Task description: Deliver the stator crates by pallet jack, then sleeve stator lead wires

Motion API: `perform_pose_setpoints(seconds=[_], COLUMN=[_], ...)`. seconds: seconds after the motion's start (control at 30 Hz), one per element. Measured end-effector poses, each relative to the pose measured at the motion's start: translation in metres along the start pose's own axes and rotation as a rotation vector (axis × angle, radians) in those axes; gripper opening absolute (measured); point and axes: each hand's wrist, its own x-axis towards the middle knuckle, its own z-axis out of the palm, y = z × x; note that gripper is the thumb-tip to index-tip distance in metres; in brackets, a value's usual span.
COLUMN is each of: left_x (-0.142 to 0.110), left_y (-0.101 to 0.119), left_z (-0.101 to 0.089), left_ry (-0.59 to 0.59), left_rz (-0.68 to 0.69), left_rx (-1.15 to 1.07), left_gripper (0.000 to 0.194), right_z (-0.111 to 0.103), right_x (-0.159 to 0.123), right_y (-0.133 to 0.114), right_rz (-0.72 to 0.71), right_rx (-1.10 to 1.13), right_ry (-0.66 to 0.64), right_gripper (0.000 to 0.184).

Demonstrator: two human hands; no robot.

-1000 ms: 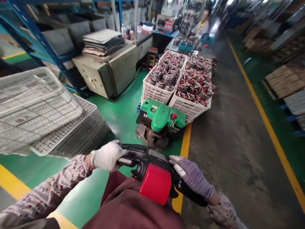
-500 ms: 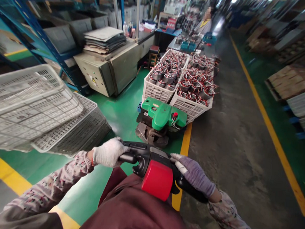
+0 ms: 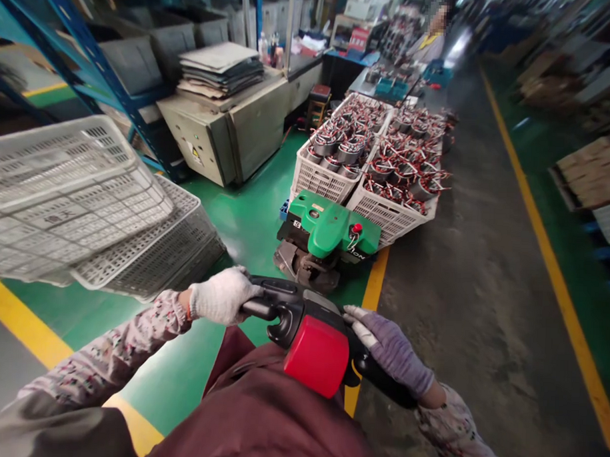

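A pallet truck with a green body stands before me, its black control handle with a red pad close against my maroon apron. My left hand, in a white glove, is wrapped round the left grip. Over the right side of the handle lies my right hand, in a purple-grey glove, its fingers curved across the grip and thumb hidden. Beyond the green body, two white crates sit side by side, filled with metal motor parts trailing red and white wires.
Stacked white crates stand on the left. Behind them are a metal cabinet topped with flat sheets and a blue shelf rack. A person is at the far workbench. A yellow floor line and boxes lie to the right.
The view has shifted slightly, so the loaded crates and surroundings appear a little farther right. Both hands keep their places on the handle.
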Motion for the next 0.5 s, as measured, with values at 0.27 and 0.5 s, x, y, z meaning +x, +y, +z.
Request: perform_pose_setpoints(seconds=[0.27,0.5], left_x=[0.0025,0.0033], left_y=[0.0002,-0.001], left_z=[0.0012,-0.002], left_ry=[0.052,0.018], left_rz=[0.007,0.006], left_rx=[-0.042,0.018], left_gripper=[0.027,0.026], right_z=[-0.0002,-0.0002], right_x=[-0.0007,-0.0016], right_y=[0.006,0.0046], right_rz=[0.0,-0.007], right_rx=[0.025,-0.088], right_ry=[-0.017,0.112], right_gripper=[0.039,0.038])
